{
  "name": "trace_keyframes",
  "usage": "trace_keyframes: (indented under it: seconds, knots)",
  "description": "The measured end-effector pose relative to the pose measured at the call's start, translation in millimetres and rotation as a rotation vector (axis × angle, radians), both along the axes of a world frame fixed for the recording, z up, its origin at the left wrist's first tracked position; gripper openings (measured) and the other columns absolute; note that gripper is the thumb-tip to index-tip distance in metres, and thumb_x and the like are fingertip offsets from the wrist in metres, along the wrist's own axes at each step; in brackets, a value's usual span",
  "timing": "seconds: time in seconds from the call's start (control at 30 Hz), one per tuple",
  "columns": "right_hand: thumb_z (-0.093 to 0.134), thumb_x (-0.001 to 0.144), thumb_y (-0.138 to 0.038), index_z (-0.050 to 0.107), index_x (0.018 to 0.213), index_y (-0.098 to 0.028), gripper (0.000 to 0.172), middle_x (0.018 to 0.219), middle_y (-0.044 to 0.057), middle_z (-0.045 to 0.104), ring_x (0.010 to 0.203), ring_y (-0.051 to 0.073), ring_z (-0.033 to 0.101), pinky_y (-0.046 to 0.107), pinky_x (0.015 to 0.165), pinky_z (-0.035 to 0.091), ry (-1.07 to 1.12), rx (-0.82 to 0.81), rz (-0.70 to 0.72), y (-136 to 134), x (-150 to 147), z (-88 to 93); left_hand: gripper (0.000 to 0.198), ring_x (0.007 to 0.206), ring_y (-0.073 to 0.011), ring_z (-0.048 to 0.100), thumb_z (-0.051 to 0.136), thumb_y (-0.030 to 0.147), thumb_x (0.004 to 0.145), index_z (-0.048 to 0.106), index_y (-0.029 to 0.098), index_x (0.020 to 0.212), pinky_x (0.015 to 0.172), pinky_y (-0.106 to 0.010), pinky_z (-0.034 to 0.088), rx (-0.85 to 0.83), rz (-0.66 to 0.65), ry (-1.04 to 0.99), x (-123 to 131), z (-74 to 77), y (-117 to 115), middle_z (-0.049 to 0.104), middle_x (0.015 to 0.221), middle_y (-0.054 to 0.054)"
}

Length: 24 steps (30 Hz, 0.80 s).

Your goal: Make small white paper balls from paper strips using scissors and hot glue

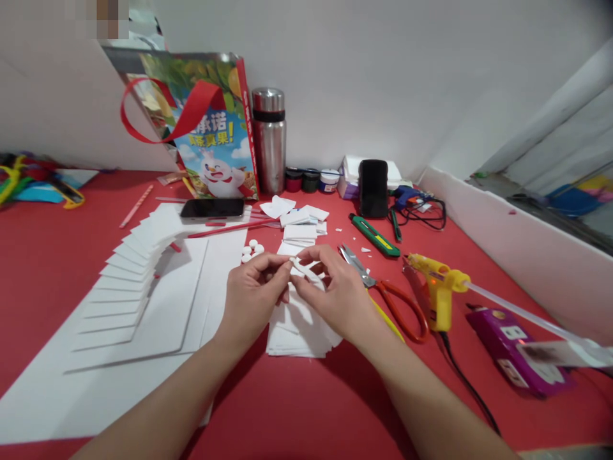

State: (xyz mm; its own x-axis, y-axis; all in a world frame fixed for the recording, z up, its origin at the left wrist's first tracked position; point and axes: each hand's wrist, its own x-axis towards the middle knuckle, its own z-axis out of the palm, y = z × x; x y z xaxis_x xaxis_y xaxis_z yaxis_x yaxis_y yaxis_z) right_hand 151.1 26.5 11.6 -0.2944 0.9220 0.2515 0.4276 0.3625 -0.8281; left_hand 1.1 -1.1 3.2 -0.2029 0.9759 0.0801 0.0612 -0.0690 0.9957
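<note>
White paper strip (pixel 311 275), narrow and a bit curved, is up in both hands right over the paper stack (pixel 301 345) on the red table (pixel 268 415). Left hand (pixel 251 284) has thumb and fingertips pinched together, and tbh the bit it's gripping is so small and tucked away that I can't swear to it, but it looks like the end of that same strip. Right hand (pixel 338 287) is loosely curled, thumb and fingers a little apart with the strip running between them

Left of the stack there's a fan of stepped white cards (pixel 119 275) on a bigger white sheet (pixel 48 409). Little white discs (pixel 259 248) are bunched just past the stack, off to its left. Going right from the stack you get red-handled pliers (pixel 380 285), a yellow glue gun (pixel 438 287), then a purple box (pixel 493 332). Green cutter (pixel 376 236) lies beyond the stack and to its right. Well behind the stack stand a steel flask (pixel 271 153) and a colourful bag (pixel 215 147) with a red ribbon handle
</note>
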Motion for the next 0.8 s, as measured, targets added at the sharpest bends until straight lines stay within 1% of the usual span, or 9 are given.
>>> trace_keyframes:
  seconds: [0.07,0.1,0.2,0.27,0.37,0.5,0.63,0.7,0.8]
  knots:
    - [0.067,0.084,-0.027,0.064,0.095,-0.019,0.014,0.098,0.008,0.066,0.082,0.018,0.061,0.028,0.068,0.047,-0.021,0.067,0.007,0.3,1.9,1.8,0.015,0.045,-0.0075,0.051,0.068,0.028,0.086,0.074,0.015,0.093,0.047,-0.019,0.042,-0.011,0.003,-0.025,-1.2,-0.1,1.0,0.057,0.050,0.005]
    - [0.065,0.087,-0.027,0.065,0.093,-0.019,0.011,0.095,0.008,0.067,0.081,0.017,0.061,0.029,0.069,0.047,-0.008,0.036,0.029,0.8,2.8,3.0,0.015,0.045,-0.0072,0.051,0.069,0.028,0.086,0.074,0.015,0.092,0.047,-0.019,0.042,-0.011,-0.001,-0.030,-1.4,-0.2,1.3,0.057,0.051,0.005]
    - [0.057,0.093,-0.030,0.064,0.091,-0.018,0.014,0.079,0.003,0.066,0.068,0.014,0.061,0.027,0.065,0.047,0.156,-0.278,0.140,2.4,3.9,6.5,0.013,0.045,-0.0062,0.051,0.070,0.026,0.084,0.074,0.015,0.090,0.046,-0.018,0.041,-0.013,-0.011,-0.046,-1.3,0.2,1.3,0.059,0.054,0.005]
    - [0.057,0.093,-0.031,0.062,0.090,-0.017,0.015,0.075,0.000,0.064,0.059,0.010,0.055,0.025,0.059,0.044,0.298,-0.483,0.200,3.3,3.2,7.8,0.012,0.045,-0.0057,0.050,0.070,0.025,0.084,0.074,0.015,0.088,0.045,-0.018,0.041,-0.019,-0.019,-0.057,-1.0,0.6,1.1,0.060,0.055,0.004]
    - [0.059,0.091,-0.035,0.059,0.085,-0.016,0.020,0.069,-0.003,0.058,0.053,0.007,0.044,0.022,0.053,0.036,0.410,-0.588,0.205,3.7,1.2,7.6,0.014,0.043,-0.0062,0.050,0.070,0.025,0.084,0.074,0.014,0.090,0.045,-0.018,0.041,-0.034,-0.020,-0.062,-0.8,0.6,1.1,0.058,0.052,0.005]
    - [0.059,0.091,-0.039,0.059,0.080,-0.017,0.025,0.062,-0.004,0.054,0.051,0.007,0.039,0.022,0.049,0.031,0.385,-0.534,0.160,3.7,-0.9,4.4,0.016,0.042,-0.0072,0.050,0.070,0.027,0.084,0.075,0.013,0.091,0.044,-0.019,0.041,-0.028,0.005,-0.039,0.4,-1.5,1.2,0.056,0.049,0.005]
    - [0.059,0.089,-0.034,0.059,0.074,-0.017,0.022,0.058,-0.004,0.054,0.049,0.008,0.040,0.023,0.049,0.032,0.304,-0.429,0.068,3.0,-3.8,1.3,0.013,0.043,-0.0073,0.052,0.067,0.024,0.086,0.074,0.014,0.090,0.044,-0.020,0.041,0.029,0.014,0.038,4.2,-3.1,-0.6,0.060,0.057,0.003]
    - [0.060,0.087,-0.029,0.060,0.070,-0.017,0.020,0.057,-0.004,0.055,0.050,0.008,0.043,0.024,0.051,0.034,0.262,-0.347,0.000,1.2,-5.9,0.3,0.011,0.049,-0.0082,0.055,0.065,0.021,0.087,0.074,0.015,0.089,0.048,-0.021,0.043,0.132,0.027,0.168,6.1,-4.3,-2.0,0.064,0.066,0.001]
    - [0.059,0.086,-0.025,0.062,0.068,-0.017,0.019,0.059,-0.002,0.059,0.056,0.011,0.052,0.024,0.056,0.039,0.193,-0.203,-0.059,-3.1,-7.8,-0.8,0.011,0.065,-0.0121,0.060,0.062,0.014,0.089,0.073,0.014,0.089,0.062,-0.024,0.048,0.399,0.059,0.436,7.0,-8.2,-2.9,0.066,0.074,-0.002]
